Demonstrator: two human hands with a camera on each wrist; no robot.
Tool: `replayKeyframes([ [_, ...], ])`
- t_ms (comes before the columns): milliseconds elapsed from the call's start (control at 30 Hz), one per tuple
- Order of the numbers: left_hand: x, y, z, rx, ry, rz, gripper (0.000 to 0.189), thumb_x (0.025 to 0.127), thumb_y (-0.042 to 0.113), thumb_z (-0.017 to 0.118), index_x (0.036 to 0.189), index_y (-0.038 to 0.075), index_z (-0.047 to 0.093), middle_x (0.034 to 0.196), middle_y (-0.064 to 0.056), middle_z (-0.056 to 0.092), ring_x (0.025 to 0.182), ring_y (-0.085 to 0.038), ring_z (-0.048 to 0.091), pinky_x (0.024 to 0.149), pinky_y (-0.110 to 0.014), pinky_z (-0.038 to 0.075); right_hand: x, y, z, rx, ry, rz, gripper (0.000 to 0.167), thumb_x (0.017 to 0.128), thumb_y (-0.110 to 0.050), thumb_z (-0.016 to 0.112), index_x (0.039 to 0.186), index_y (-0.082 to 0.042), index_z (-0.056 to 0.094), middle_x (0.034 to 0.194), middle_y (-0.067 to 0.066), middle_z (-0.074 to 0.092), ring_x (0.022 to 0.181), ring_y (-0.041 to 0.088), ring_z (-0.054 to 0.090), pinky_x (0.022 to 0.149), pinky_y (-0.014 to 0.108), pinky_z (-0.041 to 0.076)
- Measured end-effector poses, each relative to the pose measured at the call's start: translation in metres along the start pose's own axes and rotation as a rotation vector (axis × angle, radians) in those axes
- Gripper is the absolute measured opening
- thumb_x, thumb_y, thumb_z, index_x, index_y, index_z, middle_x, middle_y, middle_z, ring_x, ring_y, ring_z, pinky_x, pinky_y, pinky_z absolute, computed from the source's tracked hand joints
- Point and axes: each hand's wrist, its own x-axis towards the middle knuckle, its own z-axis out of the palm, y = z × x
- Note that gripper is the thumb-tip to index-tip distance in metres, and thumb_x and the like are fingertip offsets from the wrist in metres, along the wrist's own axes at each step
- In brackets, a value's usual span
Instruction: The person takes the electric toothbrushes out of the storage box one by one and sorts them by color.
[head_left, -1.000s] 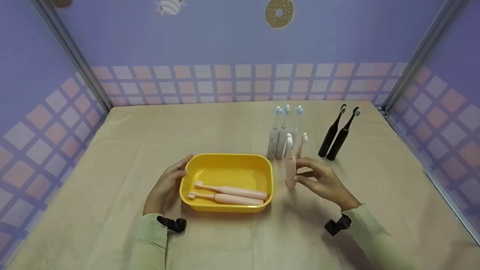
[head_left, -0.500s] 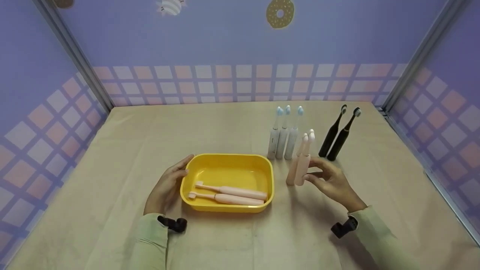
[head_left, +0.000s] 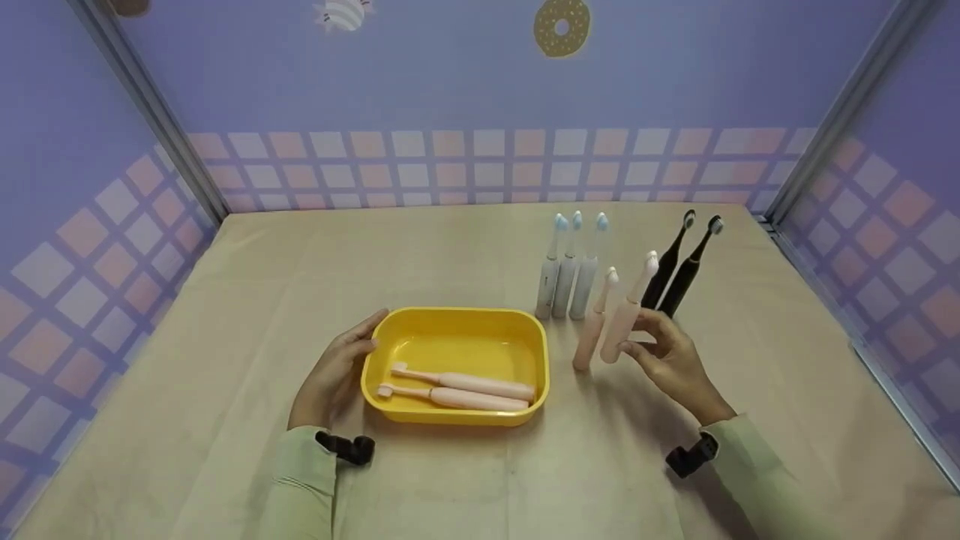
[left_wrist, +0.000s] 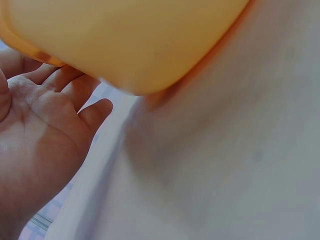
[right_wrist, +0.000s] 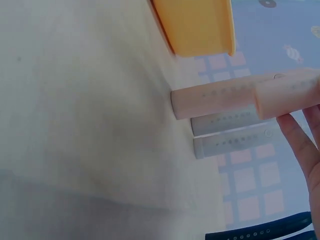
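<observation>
My right hand (head_left: 670, 360) pinches the handle of a pink electric toothbrush (head_left: 622, 322) between thumb and fingers, its head up and tilted right. In the right wrist view this toothbrush's base (right_wrist: 280, 95) is raised off the table. Beside it another pink electric toothbrush (head_left: 590, 337) stands upright on the table. My left hand (head_left: 334, 375) holds the left end of a yellow box (head_left: 457, 418), thumb at the rim and fingers along the outer wall. Inside the box lie two pink electric toothbrushes (head_left: 480, 399), side by side with heads to the left.
Three white electric toothbrushes (head_left: 568, 289) with blue-tinted heads stand behind the pink ones. Two black electric toothbrushes (head_left: 679, 285) stand farther right, partly behind my right hand. A cream cloth (head_left: 300, 255) covers the table, and patterned walls (head_left: 480, 165) enclose it.
My right hand has moved right with the pink toothbrush, past the standing pink one, and the toothbrush now leans more to the right. My left hand and the yellow box have stayed put.
</observation>
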Motion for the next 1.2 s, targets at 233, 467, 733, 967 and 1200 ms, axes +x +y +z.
replayKeyframes([
  [233, 0.001, -0.001, 0.0, 0.018, 0.003, 0.011, 0.058, 0.1, 0.008, 0.04, 0.154, 0.01, 0.021, 0.162, -0.004, 0.016, 0.148, -0.021, 0.02, 0.112, -0.026, 0.035, 0.0, 0.008, 0.003, -0.056, 0.018, 0.115, 0.045, 0.082, 0.014, 0.062, 0.125, 0.009, 0.051, 0.115, -0.009, 0.059, 0.105, 0.003, 0.059, 0.08, 0.018, 0.056],
  [467, 0.0, -0.001, 0.001, 0.013, 0.017, 0.002, 0.057, 0.1, 0.008, 0.04, 0.154, 0.013, 0.023, 0.161, -0.001, 0.019, 0.147, -0.017, 0.021, 0.113, -0.027, 0.033, 0.0, 0.013, 0.004, -0.068, 0.013, 0.145, 0.045, 0.083, 0.013, 0.062, 0.126, 0.008, 0.051, 0.112, -0.006, 0.061, 0.105, 0.002, 0.059, 0.08, 0.016, 0.055],
  [733, -0.001, -0.002, 0.001, 0.007, 0.008, 0.0, 0.058, 0.1, 0.011, 0.041, 0.155, 0.014, 0.022, 0.162, 0.005, 0.011, 0.149, -0.012, 0.01, 0.116, -0.027, 0.026, -0.001, 0.017, 0.006, -0.121, -0.018, 0.235, 0.044, 0.084, 0.011, 0.062, 0.127, 0.009, 0.05, 0.116, 0.001, 0.059, 0.103, -0.003, 0.057, 0.08, 0.015, 0.054],
  [967, -0.001, -0.001, 0.002, -0.003, 0.0, 0.007, 0.058, 0.1, 0.009, 0.04, 0.155, 0.011, 0.02, 0.162, 0.001, 0.013, 0.149, -0.015, 0.011, 0.116, -0.028, 0.026, -0.001, 0.02, 0.006, -0.138, -0.026, 0.281, 0.046, 0.084, 0.009, 0.063, 0.129, 0.006, 0.051, 0.117, 0.005, 0.058, 0.104, -0.002, 0.056, 0.083, 0.015, 0.053],
  [1200, -0.001, 0.0, 0.001, -0.016, -0.012, 0.004, 0.057, 0.1, 0.009, 0.039, 0.155, 0.013, 0.021, 0.162, -0.001, 0.015, 0.148, -0.018, 0.017, 0.114, -0.03, 0.031, -0.001, 0.024, 0.005, -0.142, -0.065, 0.298, 0.046, 0.085, 0.009, 0.061, 0.129, 0.005, 0.048, 0.118, 0.013, 0.057, 0.104, 0.0, 0.055, 0.085, 0.014, 0.052],
])
